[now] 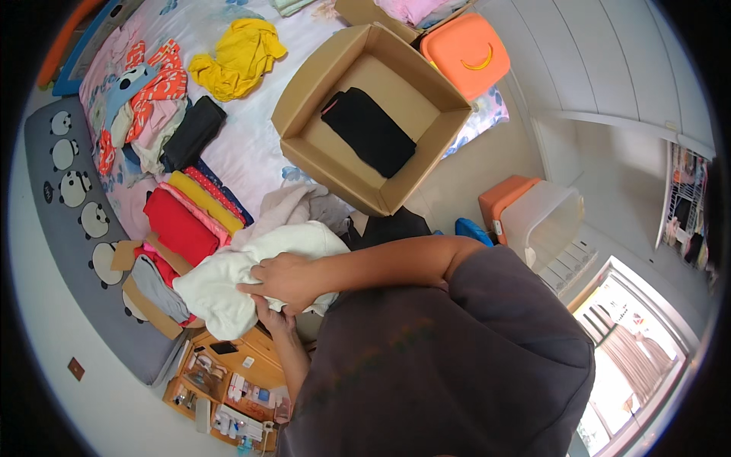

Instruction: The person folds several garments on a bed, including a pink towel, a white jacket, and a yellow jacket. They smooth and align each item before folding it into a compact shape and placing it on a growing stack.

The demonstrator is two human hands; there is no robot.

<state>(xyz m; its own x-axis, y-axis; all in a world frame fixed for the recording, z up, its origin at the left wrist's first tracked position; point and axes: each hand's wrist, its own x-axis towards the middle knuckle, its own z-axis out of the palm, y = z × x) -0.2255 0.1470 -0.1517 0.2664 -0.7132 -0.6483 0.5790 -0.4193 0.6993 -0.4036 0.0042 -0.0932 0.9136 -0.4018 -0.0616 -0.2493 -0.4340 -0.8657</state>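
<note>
A white cloth garment (228, 285) is bunched up in front of my body. My right hand (288, 280) lies across the top of it, fingers pressed into the fabric. From below, my left hand (276, 317) grips its near edge, with the fingertips partly hidden. Just beyond lies a light grey-beige garment (291, 208) on the bed. Beside the white cloth are a folded red garment (180, 223) and a folded yellow one (205, 200), standing in a row with other folded clothes. An open cardboard box (320, 131) holds folded black clothing (371, 134).
Loose clothes (148, 120) and a crumpled yellow garment (237, 60) lie on the bed (211, 143). A small cardboard box (151, 305) of clothes sits at left. An orange-lidded bin (465, 54) and a clear bin (537, 214) are at right. A wooden bedside unit (251, 348) stands below.
</note>
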